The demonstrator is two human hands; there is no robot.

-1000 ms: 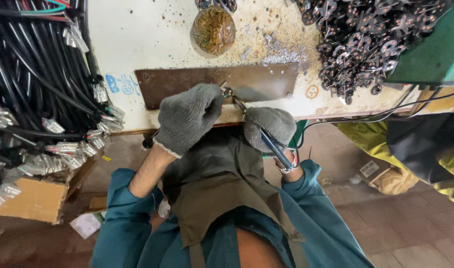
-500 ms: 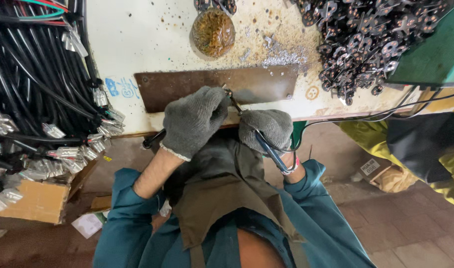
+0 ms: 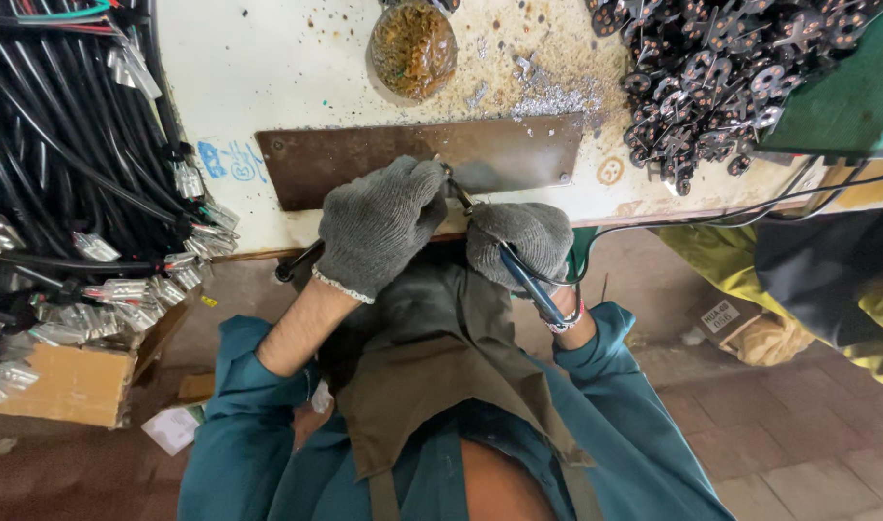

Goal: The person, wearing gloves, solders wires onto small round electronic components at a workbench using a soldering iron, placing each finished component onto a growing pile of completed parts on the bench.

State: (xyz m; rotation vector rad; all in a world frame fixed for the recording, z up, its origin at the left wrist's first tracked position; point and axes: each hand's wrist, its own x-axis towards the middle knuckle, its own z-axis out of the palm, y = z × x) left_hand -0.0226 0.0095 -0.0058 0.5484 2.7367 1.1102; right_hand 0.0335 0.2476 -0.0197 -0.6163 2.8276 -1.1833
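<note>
My worktop (image 3: 268, 87) looks as it did a moment ago: the brown metal plate (image 3: 364, 164) lies lengthwise along its front edge, the heap of black cables (image 3: 65, 174) to my left and the pile of dark metal parts (image 3: 731, 68) to my right unmoved. My left hand (image 3: 379, 224), gloved in grey, has slid a little toward the right since a second ago and now sits fisted over the plate's near edge, closed round a black cable (image 3: 297, 262) that trails out behind it to the lower left. My right hand (image 3: 520, 241) stays just beside it, clenched on blue-handled pliers (image 3: 530, 285). Their long axis runs diagonally, handles toward my right wrist, nose up-left toward my left hand, at the worktop's front edge.
</note>
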